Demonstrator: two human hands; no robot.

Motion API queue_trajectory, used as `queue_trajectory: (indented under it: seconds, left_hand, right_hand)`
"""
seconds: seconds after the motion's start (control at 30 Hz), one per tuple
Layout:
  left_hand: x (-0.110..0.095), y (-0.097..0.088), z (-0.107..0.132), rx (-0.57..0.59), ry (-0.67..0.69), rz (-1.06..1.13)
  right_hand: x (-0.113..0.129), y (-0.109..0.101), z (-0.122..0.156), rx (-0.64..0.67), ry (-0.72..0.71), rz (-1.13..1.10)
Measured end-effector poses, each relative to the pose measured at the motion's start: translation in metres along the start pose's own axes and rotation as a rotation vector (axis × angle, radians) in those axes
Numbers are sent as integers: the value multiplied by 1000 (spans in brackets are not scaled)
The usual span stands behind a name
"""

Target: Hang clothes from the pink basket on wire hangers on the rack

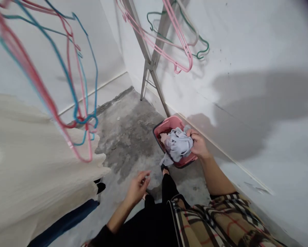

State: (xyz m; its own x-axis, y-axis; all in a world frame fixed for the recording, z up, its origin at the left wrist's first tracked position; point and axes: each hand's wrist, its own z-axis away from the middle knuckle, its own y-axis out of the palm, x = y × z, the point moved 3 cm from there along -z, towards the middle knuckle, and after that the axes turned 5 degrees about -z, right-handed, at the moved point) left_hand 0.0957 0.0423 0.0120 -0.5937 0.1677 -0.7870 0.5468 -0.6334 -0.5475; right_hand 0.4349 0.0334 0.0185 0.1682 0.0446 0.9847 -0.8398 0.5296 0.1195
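Note:
A pink laundry basket (173, 121) with a dark rim stands on the floor ahead of my feet. Crumpled inside it lies a pale grey-blue garment (181, 142), one end hanging over the near rim. My right hand (198, 145) is at the basket's right side, fingers closed on the garment's edge. A smaller beige-pink cloth (165, 139) shows beside it in the basket. My left hand (140, 187) hovers to the lower left, away from the basket, with nothing in its loosely bent fingers, which are apart.
Red, pink and blue hangers (85, 120) dangle at the left above a large cream cloth (48, 171) and dark blue fabric (69, 219). A metal folding rack (154, 65) holds pink and green hangers (186, 56) near the white wall (246, 41). The concrete floor (128, 127) is stained.

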Motion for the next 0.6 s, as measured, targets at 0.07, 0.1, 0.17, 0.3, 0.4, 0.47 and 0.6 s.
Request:
queue_trajectory:
  seconds: [0.07, 0.1, 0.17, 0.3, 0.4, 0.47, 0.6]
  left_hand:
    - [-9, -9, -9, -59, -102, 138]
    - [-15, -14, -14, -89, -153, 236]
    - [-30, -28, -19, -126, -254, 467]
    - [-58, -44, -12, -31, -338, 901]
    - [-65, -43, 9, 122, -268, 1064]
    - [-63, -43, 25, 219, -278, 1120]
    - [-56, -72, 53, 202, -349, 1183]
  right_hand:
    - [40, 16, 22, 96, -28, -121]
    - [59, 27, 33, 186, -28, -212]
    - [94, 53, 58, 439, -19, -428]
    - [148, 104, 107, 785, -25, -714]
    - [168, 134, 134, 807, -19, -707]
    - [176, 149, 146, 771, -11, -658]
    - [186, 163, 156, 565, -30, -419]
